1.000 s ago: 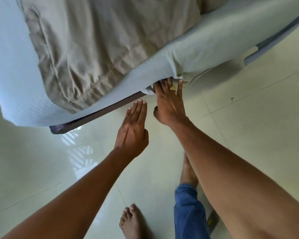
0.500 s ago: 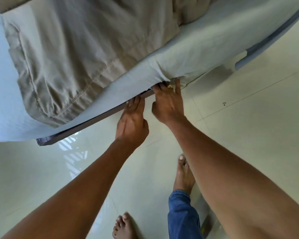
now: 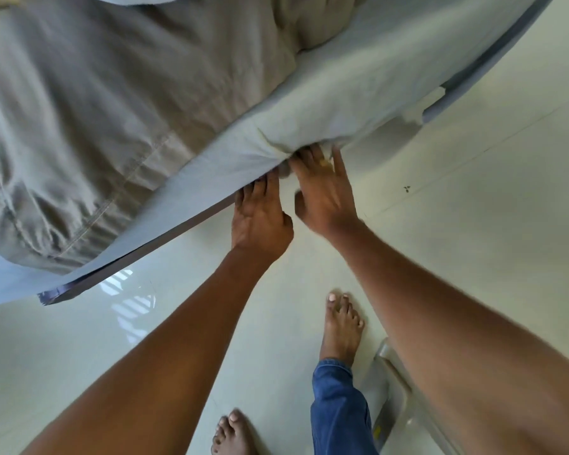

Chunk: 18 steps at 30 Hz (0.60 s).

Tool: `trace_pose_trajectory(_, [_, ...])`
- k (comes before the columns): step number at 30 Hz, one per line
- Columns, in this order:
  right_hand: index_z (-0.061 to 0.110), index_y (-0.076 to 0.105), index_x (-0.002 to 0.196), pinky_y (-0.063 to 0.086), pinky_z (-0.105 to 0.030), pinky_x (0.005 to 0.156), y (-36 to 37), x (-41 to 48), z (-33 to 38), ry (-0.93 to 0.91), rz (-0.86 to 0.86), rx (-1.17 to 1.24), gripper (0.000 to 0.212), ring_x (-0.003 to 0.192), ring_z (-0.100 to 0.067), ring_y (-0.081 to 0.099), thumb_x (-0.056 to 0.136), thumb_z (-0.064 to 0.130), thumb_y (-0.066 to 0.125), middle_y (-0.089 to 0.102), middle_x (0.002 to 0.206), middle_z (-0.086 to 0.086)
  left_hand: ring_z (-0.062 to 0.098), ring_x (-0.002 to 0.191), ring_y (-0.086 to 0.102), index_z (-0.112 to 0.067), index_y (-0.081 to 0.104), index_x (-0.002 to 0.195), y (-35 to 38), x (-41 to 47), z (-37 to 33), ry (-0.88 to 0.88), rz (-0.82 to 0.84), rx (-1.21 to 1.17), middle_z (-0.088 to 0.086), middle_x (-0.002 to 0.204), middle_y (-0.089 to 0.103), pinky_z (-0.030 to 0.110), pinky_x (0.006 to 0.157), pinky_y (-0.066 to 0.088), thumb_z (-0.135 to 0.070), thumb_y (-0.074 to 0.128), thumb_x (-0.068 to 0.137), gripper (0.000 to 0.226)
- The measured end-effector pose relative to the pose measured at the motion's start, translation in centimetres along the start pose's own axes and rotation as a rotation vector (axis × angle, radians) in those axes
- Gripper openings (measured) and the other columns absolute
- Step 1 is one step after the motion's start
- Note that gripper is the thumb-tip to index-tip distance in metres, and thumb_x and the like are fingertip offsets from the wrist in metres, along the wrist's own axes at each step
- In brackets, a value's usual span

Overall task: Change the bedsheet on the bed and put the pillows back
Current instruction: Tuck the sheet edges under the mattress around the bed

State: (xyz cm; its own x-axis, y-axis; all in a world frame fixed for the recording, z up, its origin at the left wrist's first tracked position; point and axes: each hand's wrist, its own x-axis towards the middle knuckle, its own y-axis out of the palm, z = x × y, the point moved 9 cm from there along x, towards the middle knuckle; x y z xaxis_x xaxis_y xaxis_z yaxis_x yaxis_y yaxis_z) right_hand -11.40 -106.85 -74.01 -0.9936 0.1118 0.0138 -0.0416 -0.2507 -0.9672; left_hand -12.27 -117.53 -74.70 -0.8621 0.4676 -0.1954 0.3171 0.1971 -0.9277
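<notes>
A pale blue-grey bedsheet [image 3: 335, 103] covers the mattress and hangs over its near edge. A crumpled beige sheet [image 3: 112, 103] lies on top of it. My left hand [image 3: 260, 218] is flat, its fingertips pushed under the sheet's lower edge above the dark bed frame [image 3: 138, 251]. My right hand [image 3: 326, 188], wearing a ring, has its fingertips under a bunched fold of the bedsheet just to the right. The fingertips of both hands are hidden by cloth. No pillows are in view.
Glossy pale floor tiles [image 3: 457, 224] lie below the bed. My bare feet [image 3: 340, 326] and a blue jeans leg [image 3: 339, 412] are below my arms. A clear plastic object [image 3: 395, 389] sits on the floor by my right foot. The frame's grey rail [image 3: 473, 64] runs at the right.
Both hands have moved forward to the bed edge and pushed their fingertips under the bedsheet. The view has shifted closer to the bed, and my right foot has stepped forward.
</notes>
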Motion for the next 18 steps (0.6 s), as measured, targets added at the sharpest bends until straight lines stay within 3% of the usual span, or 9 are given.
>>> trace_pose_trajectory(2, [0.021, 0.058, 0.134, 0.018, -0.055, 0.125, 0.5, 2.2, -0.4, -0.002, 0.026, -0.033, 0.064, 0.142, -0.027, 0.045, 0.071, 0.009, 0.067, 0.061, 0.139, -0.003, 0.031, 0.15, 0.03, 0.001, 0.029, 0.155, -0.8, -2.0, 0.1, 0.037, -0.065, -0.104, 0.019, 0.16, 0.035, 0.044, 0.123, 0.027, -0.001, 0.058, 0.082, 0.079])
trace_pose_trajectory(4, [0.021, 0.05, 0.14, 0.01, -0.058, 0.126, 1.4, 1.9, -0.6, -0.01, 0.102, -0.053, 0.074, 0.15, -0.025, 0.032, 0.069, 0.01, 0.07, 0.052, 0.149, -0.002, 0.033, 0.152, 0.025, 0.005, 0.03, 0.154, -0.9, -4.6, -0.2, 0.111, -0.068, -0.152, 0.022, 0.161, 0.032, 0.048, 0.122, 0.03, 0.007, 0.053, 0.081, 0.076])
trace_pose_trajectory(7, [0.019, 0.054, 0.139, 0.012, -0.057, 0.126, 0.9, 1.3, -0.4, -0.055, 0.05, 0.012, 0.068, 0.149, -0.026, 0.036, 0.073, 0.01, 0.068, 0.055, 0.146, -0.002, 0.035, 0.155, 0.016, 0.008, 0.023, 0.155, 0.3, -3.3, -1.5, 0.246, 0.022, -0.087, 0.025, 0.163, 0.024, 0.051, 0.124, 0.024, 0.008, 0.046, 0.076, 0.082])
trace_pose_trajectory(11, [0.005, 0.048, 0.149, 0.019, -0.049, 0.126, -1.7, -1.1, -2.1, 0.005, -0.12, 0.183, 0.069, 0.149, -0.026, 0.038, 0.082, 0.017, 0.04, 0.05, 0.154, -0.012, 0.035, 0.136, 0.049, 0.005, 0.043, 0.147, 0.7, 3.3, -4.5, 0.28, 0.011, -0.05, 0.023, 0.145, 0.053, 0.045, 0.118, 0.035, -0.004, 0.05, 0.075, 0.073])
trace_pose_trajectory(13, [0.002, 0.039, 0.154, 0.021, -0.046, 0.126, -2.3, -3.6, -2.3, -0.001, -0.139, 0.189, 0.072, 0.153, -0.025, 0.031, 0.084, 0.015, 0.034, 0.039, 0.161, -0.012, 0.03, 0.139, 0.048, 0.001, 0.038, 0.151, 1.0, 3.8, -5.0, 0.291, 0.027, -0.027, 0.018, 0.151, 0.049, 0.042, 0.118, 0.036, -0.002, 0.053, 0.073, 0.08])
trace_pose_trajectory(16, [0.004, 0.035, 0.156, 0.02, -0.048, 0.126, -1.9, -2.6, -2.7, -0.019, -0.065, 0.136, 0.077, 0.155, -0.025, 0.026, 0.08, 0.004, 0.048, 0.036, 0.163, -0.011, 0.028, 0.144, 0.043, -0.002, 0.034, 0.154, 0.3, 3.2, -4.2, 0.294, 0.038, -0.062, 0.015, 0.156, 0.043, 0.04, 0.12, 0.035, 0.004, 0.054, 0.076, 0.081])
trace_pose_trajectory(18, [0.012, 0.046, 0.15, 0.017, -0.052, 0.126, -1.2, 0.5, -3.5, 0.031, -0.014, 0.068, 0.078, 0.151, -0.024, 0.032, 0.073, 0.004, 0.057, 0.049, 0.154, -0.006, 0.028, 0.14, 0.049, -0.001, 0.043, 0.15, -1.1, 2.7, -4.0, 0.256, -0.032, -0.089, 0.016, 0.152, 0.049, 0.038, 0.116, 0.04, 0.003, 0.05, 0.08, 0.07])
